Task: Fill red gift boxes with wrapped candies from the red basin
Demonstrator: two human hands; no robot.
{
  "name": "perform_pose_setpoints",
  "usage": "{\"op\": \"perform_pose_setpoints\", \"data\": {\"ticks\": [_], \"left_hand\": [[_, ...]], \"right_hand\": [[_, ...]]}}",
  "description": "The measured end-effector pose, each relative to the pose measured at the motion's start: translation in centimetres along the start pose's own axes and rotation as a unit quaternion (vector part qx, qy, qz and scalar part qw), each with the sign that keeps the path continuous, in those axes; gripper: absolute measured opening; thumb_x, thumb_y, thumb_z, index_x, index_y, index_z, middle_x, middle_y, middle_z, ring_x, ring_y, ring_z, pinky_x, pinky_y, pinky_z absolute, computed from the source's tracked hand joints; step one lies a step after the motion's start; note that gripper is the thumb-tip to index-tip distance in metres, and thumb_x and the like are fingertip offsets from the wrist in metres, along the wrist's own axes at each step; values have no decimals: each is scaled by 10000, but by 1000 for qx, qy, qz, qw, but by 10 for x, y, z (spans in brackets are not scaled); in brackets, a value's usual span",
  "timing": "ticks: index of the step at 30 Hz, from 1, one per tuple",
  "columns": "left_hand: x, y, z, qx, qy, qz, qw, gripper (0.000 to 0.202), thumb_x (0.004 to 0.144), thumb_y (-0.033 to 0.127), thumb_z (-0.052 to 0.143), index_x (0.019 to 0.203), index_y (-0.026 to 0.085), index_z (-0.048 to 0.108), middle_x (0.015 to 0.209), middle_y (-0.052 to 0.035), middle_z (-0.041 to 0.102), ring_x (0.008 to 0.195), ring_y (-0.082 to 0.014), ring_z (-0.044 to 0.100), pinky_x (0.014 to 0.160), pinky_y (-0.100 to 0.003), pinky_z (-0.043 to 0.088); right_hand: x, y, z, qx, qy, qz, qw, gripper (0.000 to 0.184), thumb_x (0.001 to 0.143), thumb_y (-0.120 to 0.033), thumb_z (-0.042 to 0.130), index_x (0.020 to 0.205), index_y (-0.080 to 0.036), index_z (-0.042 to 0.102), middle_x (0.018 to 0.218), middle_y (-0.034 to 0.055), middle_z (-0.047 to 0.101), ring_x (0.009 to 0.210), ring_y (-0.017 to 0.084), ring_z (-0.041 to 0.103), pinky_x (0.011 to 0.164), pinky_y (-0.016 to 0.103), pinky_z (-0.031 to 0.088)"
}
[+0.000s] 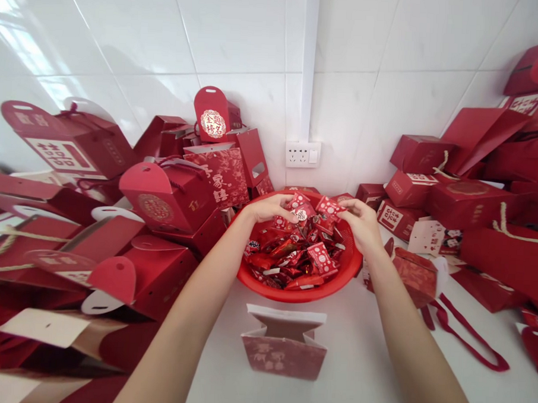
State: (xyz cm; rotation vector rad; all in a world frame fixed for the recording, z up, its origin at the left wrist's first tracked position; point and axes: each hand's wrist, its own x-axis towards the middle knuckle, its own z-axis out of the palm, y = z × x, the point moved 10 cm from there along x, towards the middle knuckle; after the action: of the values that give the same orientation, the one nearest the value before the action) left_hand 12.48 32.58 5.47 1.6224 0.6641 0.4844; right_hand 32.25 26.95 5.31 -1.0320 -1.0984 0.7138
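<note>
A red plastic basket [291, 294] full of small red candy packets [288, 259] stands against the wall. My left hand [271, 209] is over its left side, with fingers closed at a red packet with white dots [301, 207]. Over the right side, my right hand [361, 222] pinches another dotted packet [331, 208] between thumb and fingers. In front of the basket, between my forearms, a small dark red paper gift bag [283, 356] stands upright with its top open. Its inside shows no contents from here.
Red gift boxes [166, 191] with handles are piled on the left. More red boxes [469, 201] are stacked on the right. A red ribbon [468, 338] lies on the white table [355, 360]. A socket [302, 154] is on the tiled wall behind the basket.
</note>
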Motion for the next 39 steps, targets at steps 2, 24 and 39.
{"op": "perform_pose_setpoints", "data": {"ticks": [2, 24, 39], "left_hand": [[-2, 3, -2, -1, 9, 12, 1000, 668, 554, 187, 928, 1169, 115, 677, 1050, -81, 761, 974, -222, 699, 1019, -407, 478], [-44, 16, -3, 43, 201, 89, 975, 360, 872, 353, 649, 1122, 106, 724, 1058, -149, 782, 877, -202, 739, 829, -327, 584], [-15, -33, 31, 428, 68, -113, 894, 622, 699, 189, 733, 1318, 205, 675, 1309, -65, 714, 1170, -278, 678, 1021, -310, 509]], "right_hand": [[-2, -8, 7, -19, -19, -11, 1000, 216, 599, -319, 801, 755, -229, 683, 845, 24, 725, 870, 249, 672, 893, 429, 521], [-22, -22, 31, 183, 49, 36, 981, 270, 609, -354, 800, 724, -237, 585, 627, -55, 667, 611, 157, 643, 650, 301, 531], [-26, -8, 37, 209, 34, 111, 971, 216, 702, -295, 753, 690, -219, 552, 542, -21, 681, 442, 138, 616, 465, 248, 510]]}}
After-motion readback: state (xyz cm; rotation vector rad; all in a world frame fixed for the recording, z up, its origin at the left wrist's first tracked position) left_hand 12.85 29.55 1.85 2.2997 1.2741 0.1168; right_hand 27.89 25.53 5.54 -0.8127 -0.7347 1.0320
